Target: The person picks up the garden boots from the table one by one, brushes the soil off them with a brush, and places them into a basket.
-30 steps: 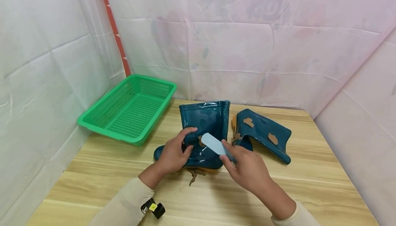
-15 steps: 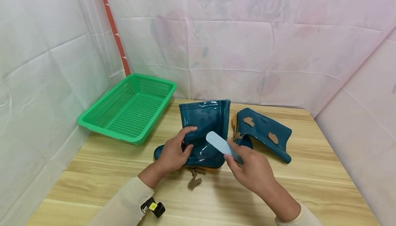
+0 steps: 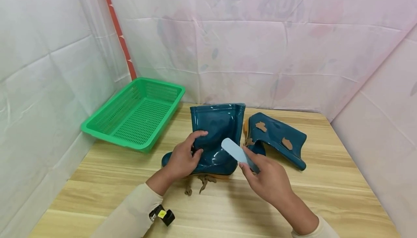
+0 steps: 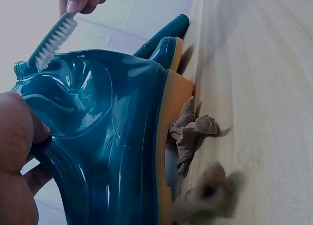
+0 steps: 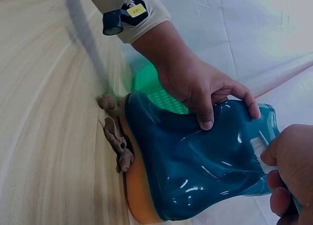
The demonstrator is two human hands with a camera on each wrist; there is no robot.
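Observation:
A glossy teal rain boot [image 3: 216,122] with an orange sole [image 5: 139,186] stands upright, toe to the left. My left hand [image 3: 184,158] grips its shaft just above the foot, thumb on the near side. In my right hand [image 3: 270,176] is a scrub brush [image 3: 232,149], held by the handle. Its white bristles [image 4: 53,44] face the boot shaft in the left wrist view. Brown clay-like clumps [image 4: 186,132] lie against the sole on the table. Another brown piece [image 3: 188,191] sits a little farther left, blurred in the left wrist view.
A second teal boot [image 3: 280,131] lies on its side at right, with brown patches [image 3: 287,143] stuck on it. At back left is a green perforated basket [image 3: 164,131]. White cloth walls [image 3: 241,50] enclose the wooden table [image 3: 130,187].
The brown patch on the standing boot's shaft has come off. A loose brown piece dropped by the sole and moved left. My right hand drew the brush slightly right; the left hand keeps its grip.

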